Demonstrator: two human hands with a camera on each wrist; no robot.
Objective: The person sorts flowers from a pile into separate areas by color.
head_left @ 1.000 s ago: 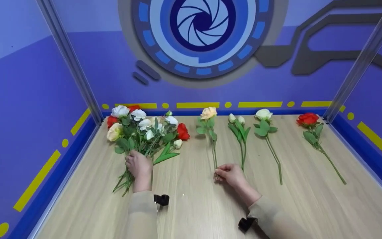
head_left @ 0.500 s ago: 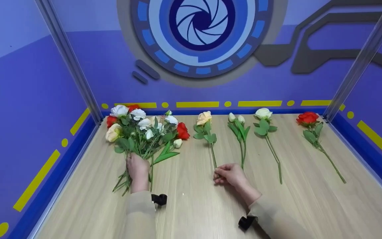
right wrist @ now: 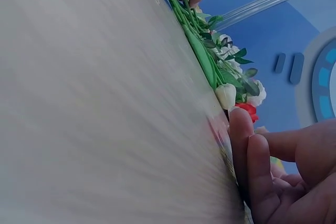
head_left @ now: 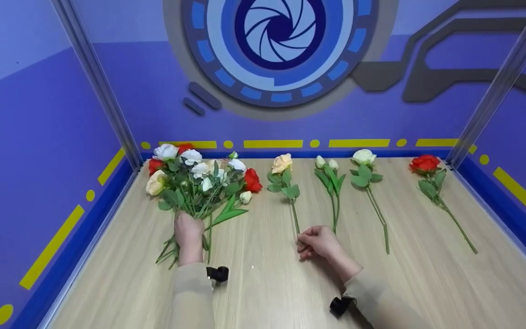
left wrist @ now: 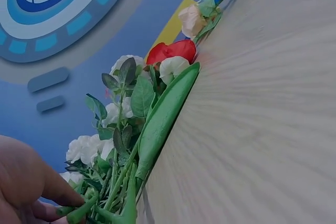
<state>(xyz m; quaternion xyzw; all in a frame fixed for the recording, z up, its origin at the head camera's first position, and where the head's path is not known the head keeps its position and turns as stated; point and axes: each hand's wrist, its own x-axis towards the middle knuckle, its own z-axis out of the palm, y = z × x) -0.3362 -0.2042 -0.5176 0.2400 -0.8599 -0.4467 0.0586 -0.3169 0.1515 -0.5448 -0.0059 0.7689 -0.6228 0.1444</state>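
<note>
The left hand [head_left: 190, 235] grips the gathered stems of a bunch of flowers [head_left: 199, 183], fingers curled round them; in the left wrist view, a few green stem ends stick out by its fingertips. The right hand [head_left: 321, 242] pinches the lower end of the stem of a peach rose [head_left: 282, 163] between thumb and forefinger, the other fingers bent in beneath.

The bunch lies at the far left corner of the wooden table [head_left: 263, 292], with white, cream and red heads toward the far edge and stems fanning out below the left hand. On its right side sit a white tulip bud [head_left: 245, 197] and a long green leaf [head_left: 229, 215]. The peach rose lies just right of the bunch, its head near the middle of the far edge.

Further right, a pair of white tulips [head_left: 328, 180] lies with stems running down to just behind the right hand. Next comes a white rose [head_left: 364, 157], then, well apart, a red rose [head_left: 424, 163] near the far right corner, its stem slanting toward the right edge.

Both beige sleeves [head_left: 193, 292] have a small black camera [head_left: 217, 273] at the cuff. A blue-purple wall [head_left: 130, 91] stands behind the far edge.
</note>
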